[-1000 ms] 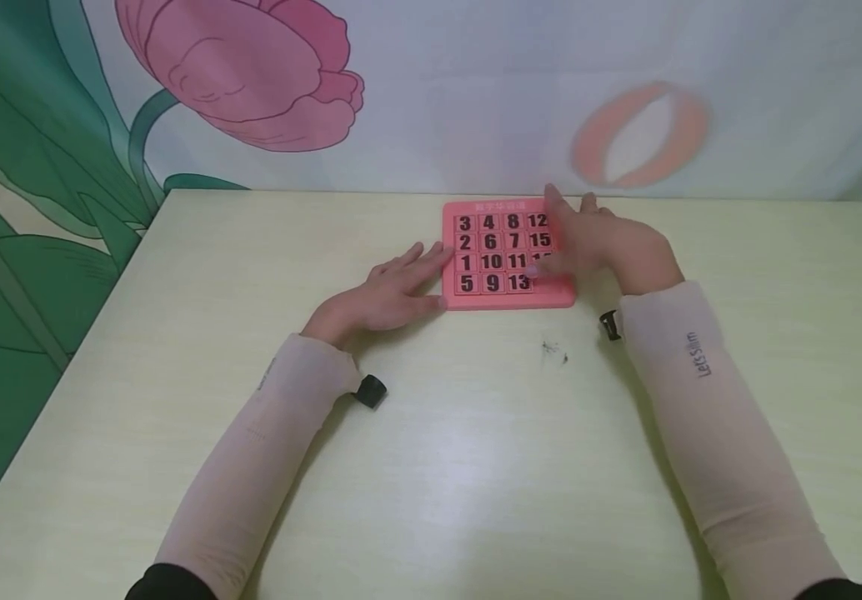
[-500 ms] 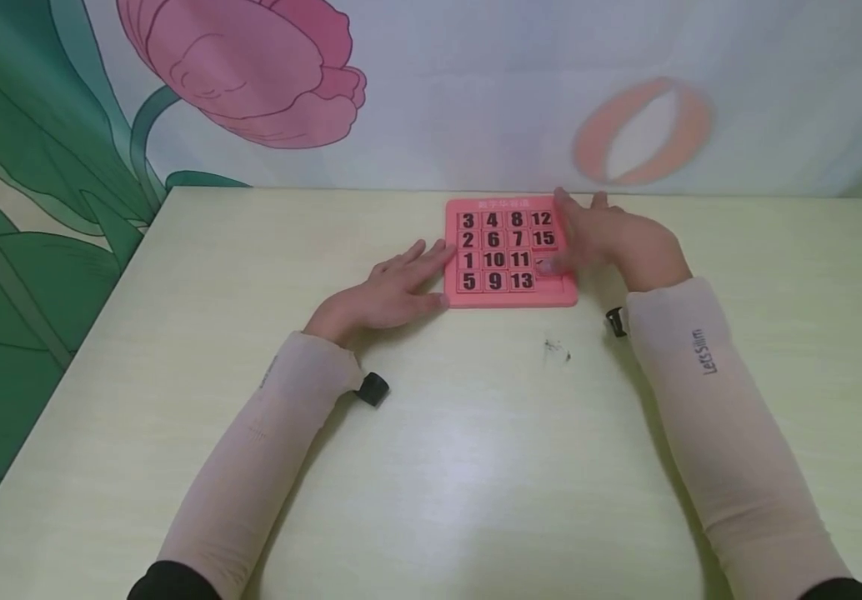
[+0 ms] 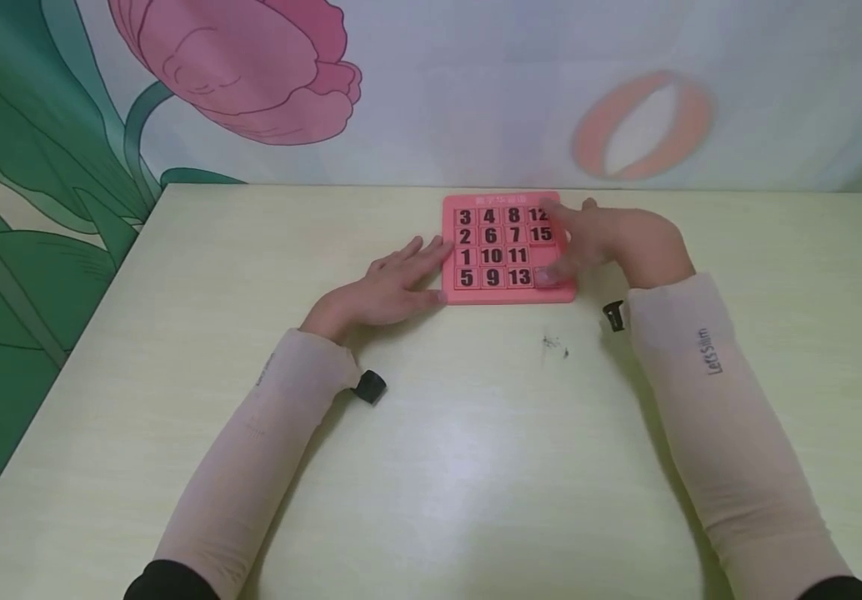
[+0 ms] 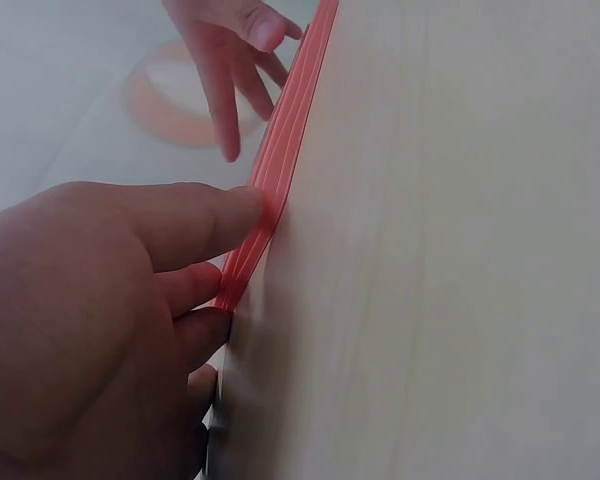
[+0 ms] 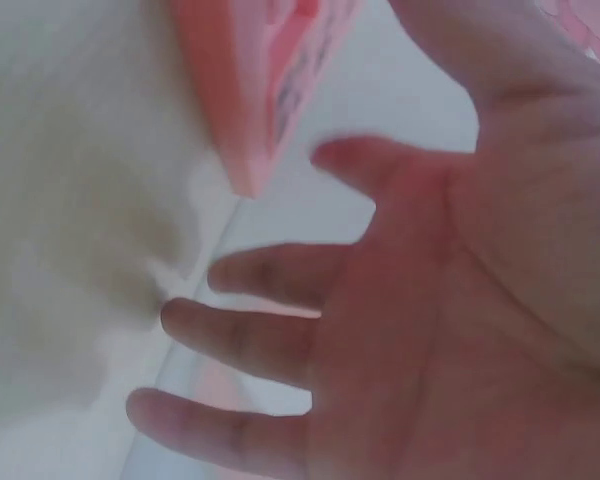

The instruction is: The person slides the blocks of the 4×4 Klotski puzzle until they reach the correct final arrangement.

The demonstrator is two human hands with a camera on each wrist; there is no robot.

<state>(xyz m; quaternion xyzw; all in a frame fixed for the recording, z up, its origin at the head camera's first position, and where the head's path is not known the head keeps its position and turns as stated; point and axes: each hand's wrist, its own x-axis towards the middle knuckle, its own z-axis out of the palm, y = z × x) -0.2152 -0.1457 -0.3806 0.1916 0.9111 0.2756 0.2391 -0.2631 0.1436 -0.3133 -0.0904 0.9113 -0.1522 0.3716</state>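
Note:
A pink number sliding puzzle (image 3: 506,297) lies flat near the table's far edge, its numbered tiles in a square grid. My left hand (image 3: 382,296) steadies its left side with fingers spread and fairly straight. Up close in the left wrist view, the thumb (image 4: 210,222) touches the puzzle's side edge (image 4: 285,140). Over the right side hovers my right hand (image 3: 607,237), its thumb on the bottom-right corner tile, which it mostly hides. A vacant slot shows right of the 11. The right wrist view has that hand's fingers (image 5: 250,340) spread apart, off the puzzle's corner (image 5: 245,170).
The pale table (image 3: 431,467) carries small dark marks (image 3: 553,343) just in front of the puzzle. Behind its far edge hangs a backdrop (image 3: 468,100) printed with flowers and leaves. A dark wrist-worn piece (image 3: 369,387) sits under the left sleeve's cuff.
My right thumb has moved toward me, from the third row's right end to the bottom-right corner. The third-row tile there has slid down, leaving its slot vacant. The left hand stays put.

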